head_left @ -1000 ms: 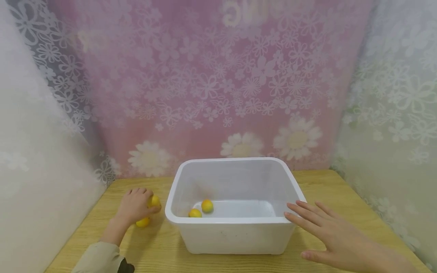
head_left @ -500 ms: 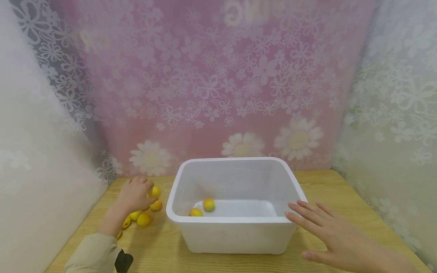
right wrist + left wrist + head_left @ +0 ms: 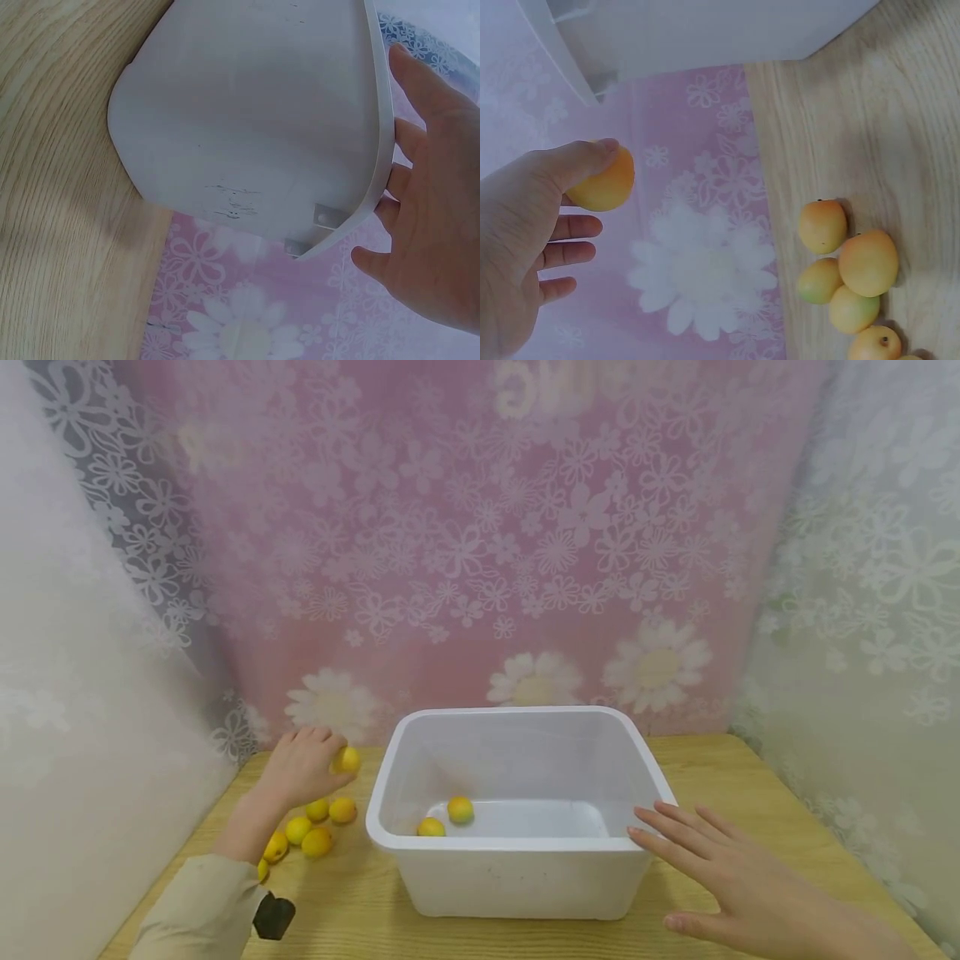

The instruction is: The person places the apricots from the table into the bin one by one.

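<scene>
Pale lettering [image 3: 516, 390] on the pink backdrop [image 3: 442, 672] includes "G".

Behind the back edge of the wood-grain counter [image 3: 697, 777] rises a pink-purple sheet [image 3: 420, 668] printed with white flowers [image 3: 551, 556]. Large daisies [image 3: 536, 681] show low on it, pale lettering [image 3: 547, 389] near the top. A whitish left sheet [image 3: 90, 760] and right sheet [image 3: 840, 735] flank the counter's side edges. Shadows are soft.

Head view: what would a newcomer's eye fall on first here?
The large white rectangular plastic tub stands central on the pale wood-grain table, two small round yellow-orange fruits inside. At its left, the left hand holds a matching fruit, near a loose cluster of more. Behind them rises a pink flower-patterned backdrop.
</scene>
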Demonstrator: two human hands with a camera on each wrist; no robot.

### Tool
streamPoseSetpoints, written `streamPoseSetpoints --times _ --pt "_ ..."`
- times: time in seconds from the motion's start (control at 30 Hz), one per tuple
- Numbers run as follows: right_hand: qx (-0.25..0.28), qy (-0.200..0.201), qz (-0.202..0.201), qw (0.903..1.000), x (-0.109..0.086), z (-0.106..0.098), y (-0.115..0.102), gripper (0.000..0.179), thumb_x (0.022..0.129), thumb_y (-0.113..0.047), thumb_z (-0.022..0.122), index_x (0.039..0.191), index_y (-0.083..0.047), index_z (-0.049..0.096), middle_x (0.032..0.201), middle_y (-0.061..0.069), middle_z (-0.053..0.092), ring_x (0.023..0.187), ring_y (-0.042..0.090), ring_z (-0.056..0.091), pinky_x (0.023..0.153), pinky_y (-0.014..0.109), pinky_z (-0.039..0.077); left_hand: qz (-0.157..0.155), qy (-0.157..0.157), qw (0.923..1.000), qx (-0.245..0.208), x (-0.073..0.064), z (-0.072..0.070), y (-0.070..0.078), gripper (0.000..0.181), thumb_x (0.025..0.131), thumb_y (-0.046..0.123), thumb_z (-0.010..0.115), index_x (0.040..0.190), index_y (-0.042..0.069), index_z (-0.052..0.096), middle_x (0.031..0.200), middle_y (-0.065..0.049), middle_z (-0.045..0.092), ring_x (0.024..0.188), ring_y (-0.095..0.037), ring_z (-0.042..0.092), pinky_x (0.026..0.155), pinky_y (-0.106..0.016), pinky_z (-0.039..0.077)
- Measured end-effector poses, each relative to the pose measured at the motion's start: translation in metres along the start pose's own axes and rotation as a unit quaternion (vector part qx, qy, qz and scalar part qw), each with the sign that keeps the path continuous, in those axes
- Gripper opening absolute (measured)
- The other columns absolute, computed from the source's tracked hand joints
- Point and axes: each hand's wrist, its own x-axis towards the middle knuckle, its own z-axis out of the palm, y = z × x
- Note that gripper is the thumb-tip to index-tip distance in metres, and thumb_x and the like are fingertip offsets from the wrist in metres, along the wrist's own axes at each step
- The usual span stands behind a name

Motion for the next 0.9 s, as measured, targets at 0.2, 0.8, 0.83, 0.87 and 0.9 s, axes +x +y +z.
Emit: streamPoseSetpoints --times 0.2,0.8,0.83,0.87,0.9 --pt "-0.003 0.024 -0.005 0.9997 0.0 0.003 0.001 0.077 0.08 -0.051 0.064 0.139 -0.007 0.041 0.145 0.008 0.036 0.137 0.019 0.023 0.112 0.029 0.001 0.01 0.003 0.9999 0.003 0.009 -0.01 0.004 0.039 0.079 0.034 0.067 0.102 0.003 0.062 0.093 -0.011 0.058 0.088 -0.032 0.053 0.08 -0.051 0.04" --pt "0.002 0.03 -0.009 0.9995 0.0 0.002 0.002 0.077 0.08 -0.051 0.064 0.139 -0.006 0.041 0.144 0.011 0.037 0.136 0.02 0.024 0.112 0.029 0.001 0.044 0.006 0.999 0.0 0.035 -0.031 0.022 0.041 0.079 0.035 0.069 0.107 0.006 0.063 0.098 -0.008 0.058 0.098 -0.032 0.051 0.089 -0.051 0.038" --pt "0.003 0.031 -0.009 0.9995 0.0 0.002 0.001 0.077 0.08 -0.051 0.064 0.139 -0.006 0.041 0.144 0.011 0.037 0.136 0.02 0.024 0.112 0.028 0.001 0.048 0.004 0.9988 0.003 0.036 -0.031 0.023 0.042 0.079 0.036 0.069 0.107 0.006 0.063 0.097 -0.008 0.058 0.098 -0.032 0.051 0.089 -0.051 0.038" --pt "0.003 0.03 -0.009 0.9995 0.0 0.002 0.001 0.077 0.08 -0.051 0.064 0.139 -0.006 0.041 0.144 0.01 0.037 0.137 0.019 0.024 0.112 0.028 0.001 0.052 0.002 0.9986 0.006 0.037 -0.031 0.025 0.042 0.079 0.037 0.069 0.107 0.006 0.063 0.096 -0.008 0.058 0.097 -0.031 0.051 0.088 -0.05 0.038" --pt "0.002 0.03 -0.009 0.9995 0.0 0.002 0.001 0.077 0.08 -0.051 0.064 0.139 -0.006 0.041 0.144 0.01 0.037 0.137 0.019 0.024 0.111 0.028 0.001 0.057 0.001 0.9983 0.009 0.038 -0.031 0.026 0.042 0.079 0.038 0.069 0.106 0.007 0.063 0.095 -0.007 0.058 0.096 -0.03 0.051 0.088 -0.049 0.038"
